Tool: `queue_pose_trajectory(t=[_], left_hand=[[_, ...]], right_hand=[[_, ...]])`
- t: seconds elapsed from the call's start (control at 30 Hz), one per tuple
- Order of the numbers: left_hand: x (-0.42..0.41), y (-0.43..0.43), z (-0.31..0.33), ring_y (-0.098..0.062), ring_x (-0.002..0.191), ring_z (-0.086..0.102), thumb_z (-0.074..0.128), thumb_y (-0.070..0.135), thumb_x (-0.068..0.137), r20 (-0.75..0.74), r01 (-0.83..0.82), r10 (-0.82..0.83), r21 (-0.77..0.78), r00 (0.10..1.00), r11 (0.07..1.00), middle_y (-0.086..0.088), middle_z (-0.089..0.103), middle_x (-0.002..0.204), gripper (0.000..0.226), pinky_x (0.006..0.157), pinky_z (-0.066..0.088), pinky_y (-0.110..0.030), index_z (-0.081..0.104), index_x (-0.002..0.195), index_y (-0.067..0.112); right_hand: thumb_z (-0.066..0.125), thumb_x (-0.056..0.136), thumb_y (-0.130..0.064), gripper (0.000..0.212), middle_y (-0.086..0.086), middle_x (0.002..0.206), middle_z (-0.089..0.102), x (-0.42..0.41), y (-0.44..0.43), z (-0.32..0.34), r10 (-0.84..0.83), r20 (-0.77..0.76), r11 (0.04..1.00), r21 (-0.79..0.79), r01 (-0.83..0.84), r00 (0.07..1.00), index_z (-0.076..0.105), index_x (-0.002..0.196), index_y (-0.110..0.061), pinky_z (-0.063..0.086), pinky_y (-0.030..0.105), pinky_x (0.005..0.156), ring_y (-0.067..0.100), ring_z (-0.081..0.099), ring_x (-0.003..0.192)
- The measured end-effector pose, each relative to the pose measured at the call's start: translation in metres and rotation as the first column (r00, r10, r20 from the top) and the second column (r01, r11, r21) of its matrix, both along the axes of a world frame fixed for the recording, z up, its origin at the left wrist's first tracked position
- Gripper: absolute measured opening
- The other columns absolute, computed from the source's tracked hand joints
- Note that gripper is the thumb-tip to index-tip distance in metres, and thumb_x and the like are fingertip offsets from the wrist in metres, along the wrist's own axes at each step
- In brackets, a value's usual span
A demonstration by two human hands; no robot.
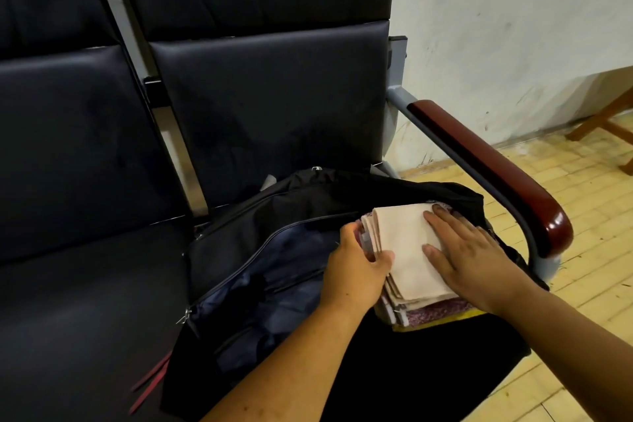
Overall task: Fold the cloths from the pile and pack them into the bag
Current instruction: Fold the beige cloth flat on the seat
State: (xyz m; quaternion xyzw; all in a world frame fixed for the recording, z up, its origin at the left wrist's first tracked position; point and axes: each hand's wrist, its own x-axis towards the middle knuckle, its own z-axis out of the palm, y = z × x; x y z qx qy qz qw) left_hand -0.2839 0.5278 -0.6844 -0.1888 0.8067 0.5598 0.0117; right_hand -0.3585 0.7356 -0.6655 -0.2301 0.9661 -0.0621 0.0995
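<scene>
Dark seat [85, 301] bears the bag [260, 250]; left hand [356, 267] grips folded cloths [404, 243], right hand [476, 257] presses them, fingers [442, 221] spread

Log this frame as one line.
stage: packing | left hand: grips side of folded stack | right hand: flat on beige top cloth | black bag: open, on bench

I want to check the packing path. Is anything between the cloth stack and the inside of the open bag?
Nothing visible is. The bag lies unzipped, and the stack sits at its right end. The left hand grips the stack's left edge; the right hand lies flat on top.
</scene>
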Motion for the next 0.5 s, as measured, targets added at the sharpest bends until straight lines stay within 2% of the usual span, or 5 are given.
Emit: queue_pose_trajectory(t=[0.1,0.2,0.27,0.37,0.5], left_hand=[[0.007,0.0,-0.001,-0.006,0.114,0.061,0.072,0.039,0.092,-0.025,0.028,-0.029,-0.022,0.999,0.999,0.012,0.06,0.136,0.065,0.088,0.055,-0.021,0.036,0.145,0.035],[0.011,0.005,0.012,-0.011,0.138,0.035,0.064,0.045,0.093,-0.279,-0.08,-0.074,-0.505,0.957,0.859,0.008,0.035,0.151,0.073,0.112,0.038,-0.033,0.027,0.155,0.031],[0.006,0.015,0.021,-0.014,0.15,0.023,0.057,0.043,0.097,-0.371,-0.025,-0.301,-0.665,0.878,0.747,0.004,0.023,0.165,0.073,0.121,0.026,-0.036,0.024,0.16,0.024],[-0.005,0.018,0.009,-0.019,0.158,-0.011,0.046,0.054,0.1,-0.052,0.303,-0.494,-0.734,0.868,0.608,-0.006,-0.008,0.172,0.088,0.128,-0.001,-0.044,0.002,0.164,0.012],[-0.009,0.006,-0.015,-0.016,0.154,-0.026,0.038,0.073,0.096,0.158,0.476,-0.5,-0.633,0.852,0.61,-0.001,-0.027,0.168,0.103,0.127,-0.012,-0.041,-0.016,0.162,0.017]], right_hand=[[0.016,0.101,-0.06,0.069,-0.007,0.171,0.01,0.001,0.003,0.002,-0.006,-0.039,0.999,0.036,0.007,0.999,0.008,0.163,-0.031,0.018,0.046,0.127,0.018,0.011,0.157],[0.029,0.103,-0.05,0.06,0.0,0.164,0.03,0.0,-0.011,0.01,-0.013,-0.187,0.999,0.038,0.02,0.982,0.028,0.158,-0.025,0.027,0.048,0.123,0.02,0.028,0.151],[0.023,0.105,-0.052,0.061,0.001,0.162,0.033,-0.002,-0.021,0.008,-0.013,-0.208,1.0,-0.018,0.01,0.978,0.028,0.158,-0.024,0.031,0.048,0.121,0.02,0.029,0.151],[-0.001,0.097,-0.065,0.076,-0.003,0.171,0.009,-0.004,-0.018,-0.009,-0.005,-0.099,1.0,0.029,0.008,0.995,0.005,0.164,-0.029,0.019,0.045,0.126,0.016,0.005,0.158],[-0.005,0.091,-0.068,0.08,-0.009,0.171,0.001,-0.002,-0.014,-0.02,-0.052,-0.066,0.998,0.033,0.054,0.996,-0.004,0.163,-0.034,0.01,0.043,0.126,0.012,-0.001,0.157]])
